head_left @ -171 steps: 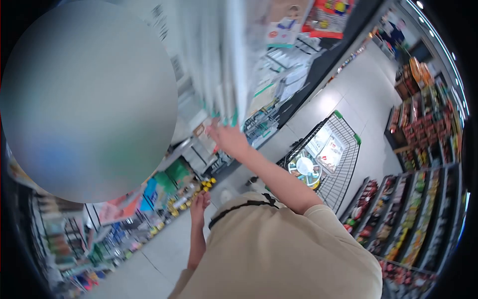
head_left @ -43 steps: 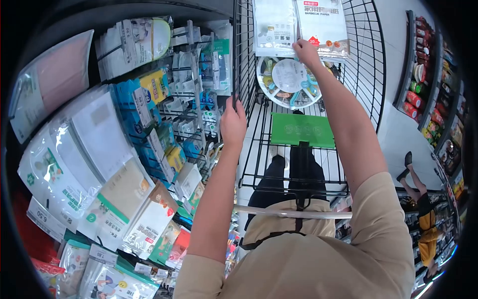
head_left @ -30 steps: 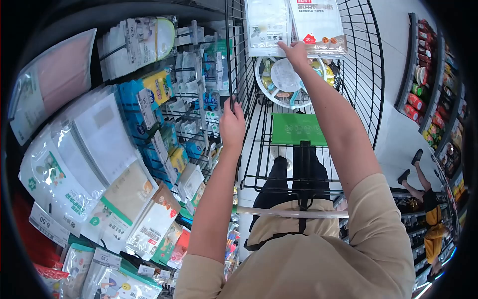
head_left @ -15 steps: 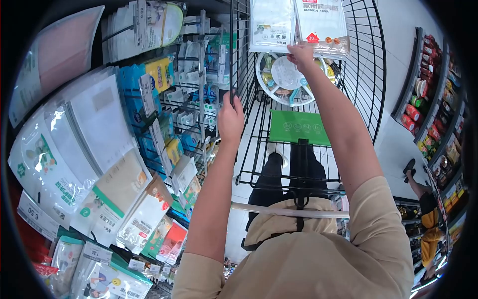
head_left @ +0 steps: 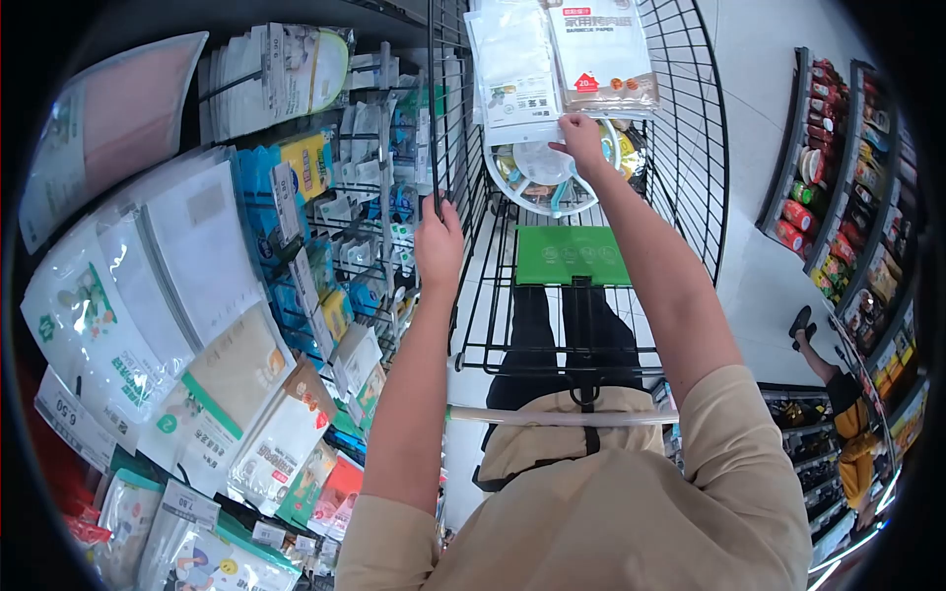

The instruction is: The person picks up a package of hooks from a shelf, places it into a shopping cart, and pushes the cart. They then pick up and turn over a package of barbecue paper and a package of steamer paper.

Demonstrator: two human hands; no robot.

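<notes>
My left hand [head_left: 439, 241] is wrapped round the top rail of the black wire shopping cart [head_left: 717, 148] on its left side. Inside the cart, my right hand [head_left: 583, 146] pinches the lower right corner of a flat white plastic package [head_left: 515, 94]. Beside that lies a pack of barbecue paper [head_left: 606, 54], just beyond my fingers. Partly covered by the package is a round white divided tray [head_left: 500, 175] with colourful items in its sections. A green panel [head_left: 572, 256] crosses the cart nearer to me.
Hanging clear packages [head_left: 197, 231] and price tags crowd the rack close on my left. Shelves of red packaged goods [head_left: 803, 187] stand to the right across the white floor [head_left: 739, 295]. Another person's leg [head_left: 820, 364] shows at the far right.
My right hand has drawn the white package toward me, over more of the round tray. My left hand keeps its hold on the rail. The view has shifted slightly.
</notes>
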